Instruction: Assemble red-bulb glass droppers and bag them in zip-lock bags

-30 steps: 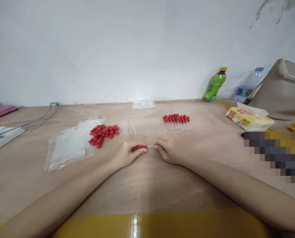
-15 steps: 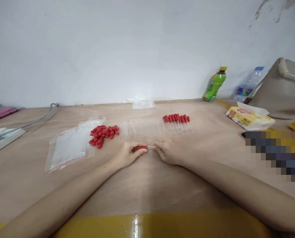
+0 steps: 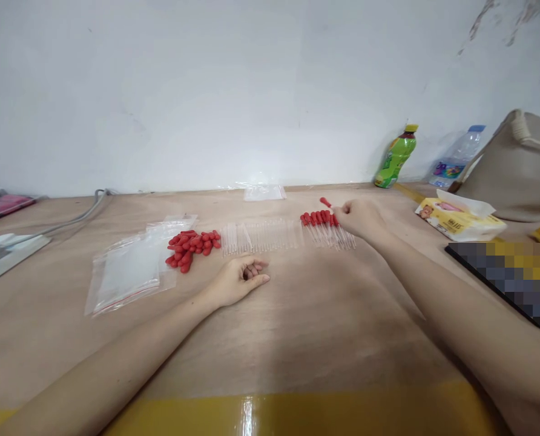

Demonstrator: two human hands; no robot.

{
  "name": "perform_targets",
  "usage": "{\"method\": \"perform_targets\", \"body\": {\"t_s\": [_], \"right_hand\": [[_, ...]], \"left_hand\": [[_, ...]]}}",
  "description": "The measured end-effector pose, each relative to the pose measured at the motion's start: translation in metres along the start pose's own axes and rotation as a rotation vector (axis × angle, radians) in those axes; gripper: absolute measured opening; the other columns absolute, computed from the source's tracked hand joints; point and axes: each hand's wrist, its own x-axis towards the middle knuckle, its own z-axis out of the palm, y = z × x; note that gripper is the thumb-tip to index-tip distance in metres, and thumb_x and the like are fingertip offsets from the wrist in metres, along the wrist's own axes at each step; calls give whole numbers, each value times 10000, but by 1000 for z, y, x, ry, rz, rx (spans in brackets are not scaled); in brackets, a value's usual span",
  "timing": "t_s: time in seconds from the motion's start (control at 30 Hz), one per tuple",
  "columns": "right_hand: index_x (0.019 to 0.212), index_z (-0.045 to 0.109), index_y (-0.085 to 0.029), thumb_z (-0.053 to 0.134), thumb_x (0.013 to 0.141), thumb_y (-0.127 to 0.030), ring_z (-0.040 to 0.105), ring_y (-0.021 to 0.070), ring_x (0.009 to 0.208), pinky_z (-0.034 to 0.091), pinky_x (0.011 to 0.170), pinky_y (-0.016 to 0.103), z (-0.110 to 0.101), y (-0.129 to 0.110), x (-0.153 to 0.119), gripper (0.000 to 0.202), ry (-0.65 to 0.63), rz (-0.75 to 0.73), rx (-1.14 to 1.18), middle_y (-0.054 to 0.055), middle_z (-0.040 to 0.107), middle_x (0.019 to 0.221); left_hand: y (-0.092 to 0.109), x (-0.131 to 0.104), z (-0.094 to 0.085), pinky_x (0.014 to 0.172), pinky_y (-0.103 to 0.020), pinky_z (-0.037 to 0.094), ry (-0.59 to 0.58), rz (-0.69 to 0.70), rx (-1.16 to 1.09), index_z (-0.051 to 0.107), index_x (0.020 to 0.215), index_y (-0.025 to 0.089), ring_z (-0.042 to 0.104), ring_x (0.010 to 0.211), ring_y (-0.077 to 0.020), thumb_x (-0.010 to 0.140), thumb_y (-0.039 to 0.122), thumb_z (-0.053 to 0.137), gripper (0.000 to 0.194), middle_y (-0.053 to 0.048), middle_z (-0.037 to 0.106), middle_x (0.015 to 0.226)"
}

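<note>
Above the row of finished droppers (image 3: 319, 219), my right hand (image 3: 358, 218) pinches a glass dropper (image 3: 325, 201) whose red rubber bulb points up and left. Most of its tube is hidden by the fingers. My left hand (image 3: 245, 278) rests on the table with thumb and fingers apart and nothing between them. Just beyond it lies a row of clear glass tubes (image 3: 261, 236). A heap of loose red rubber bulbs (image 3: 188, 245) sits to the left of the tubes.
Clear zip bags (image 3: 129, 269) lie on the left, near a white power strip (image 3: 16, 254) with a grey cable. On the right are a tissue pack (image 3: 460, 221), a green bottle (image 3: 396, 156), a clear bottle (image 3: 456, 157) and a beige bag (image 3: 515, 163).
My right hand has carried the dropper away from my left hand, right and back to the row of droppers. My left hand has let go of the red bulb and stayed in place.
</note>
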Motion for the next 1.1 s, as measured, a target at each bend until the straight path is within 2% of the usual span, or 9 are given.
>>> {"method": "perform_targets", "body": {"t_s": [0.1,0.2,0.37,0.6,0.77,0.9,1.0,1.1], "right_hand": [[664,615,-141,401,793,-344,576,236,670,320,511,282,7,16,8,321,2,116,-63,137,619,690],[704,625,-122,404,793,-338,584,236,679,348,539,289,17,25,7,321,-66,118,-87,162,624,717],[740,632,-130,448,774,-377,593,230,698,370,549,283,27,24,4,310,-139,82,-96,150,633,750],[740,625,-178,467,753,-424,595,241,765,384,572,285,26,22,3,292,-106,106,-124,105,645,801],[793,622,-203,454,768,-417,587,222,772,394,608,286,26,2,-6,273,-34,20,-83,75,646,806],[700,631,-198,439,784,-414,588,207,746,397,635,293,36,-26,-16,301,-106,-109,-35,64,642,759],[746,643,-170,446,785,-370,597,236,763,409,623,315,45,-44,-15,284,-170,-88,-78,101,641,806],[867,638,-143,481,759,-257,598,262,813,419,610,325,52,-57,-7,222,-226,-37,-136,137,635,882]], "left_hand": [[1,-1,0,591,-251,457,-7,4,-8,607,966,121,525,657,-117,747,340,593,311,-50,562,811],[1,-1,-1,596,-253,457,-9,12,-1,612,958,121,526,660,-118,749,336,591,300,-57,567,823],[1,-1,-1,593,-250,464,-12,32,9,617,950,129,533,666,-119,752,332,589,285,-58,572,830],[3,-1,-1,607,-256,476,-10,31,-4,623,946,136,541,667,-120,745,328,598,279,-59,583,846],[2,-1,0,603,-256,474,-7,38,1,625,941,137,543,664,-122,743,326,600,275,-57,582,836],[3,0,-1,599,-255,470,-4,43,3,627,939,137,542,658,-121,744,330,596,276,-56,584,830],[3,0,-1,598,-257,466,-6,35,3,626,935,131,540,653,-120,742,328,596,277,-56,581,825],[3,0,0,596,-254,463,-7,34,10,624,930,124,537,649,-118,743,321,595,273,-57,574,825]]}}
